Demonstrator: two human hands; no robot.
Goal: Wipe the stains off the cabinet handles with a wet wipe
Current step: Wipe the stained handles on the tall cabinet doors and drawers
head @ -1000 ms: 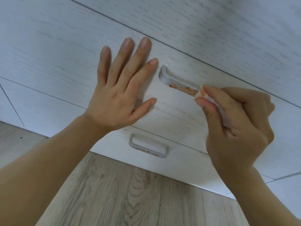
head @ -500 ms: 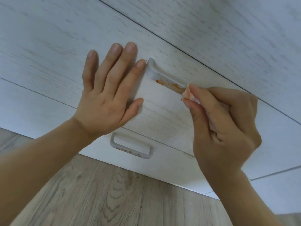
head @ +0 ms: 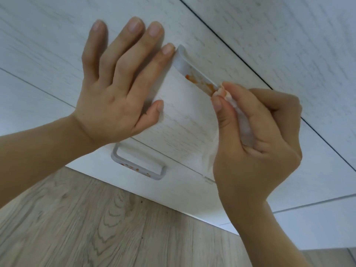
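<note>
A white upper drawer handle (head: 189, 71) carries orange stains along its underside. My right hand (head: 254, 135) pinches a folded wet wipe (head: 243, 124) between thumb and fingers, and the wipe's orange-smeared tip touches the handle's right part, hiding its right end. My left hand (head: 117, 89) lies flat with fingers spread on the white drawer front (head: 188, 128), its index fingertip at the handle's left end. A lower drawer handle (head: 138, 162), also dotted with orange spots, sits below my left wrist.
White wood-grain cabinet drawer fronts (head: 289, 45) fill the upper view, split by dark seams. Below the cabinet lies a grey wood-look floor (head: 96, 228).
The view has shifted, so both handles sit lower left in frame. My right hand with the wipe stays at the upper handle's stained part; my left index fingertip now reaches the handle's left end.
</note>
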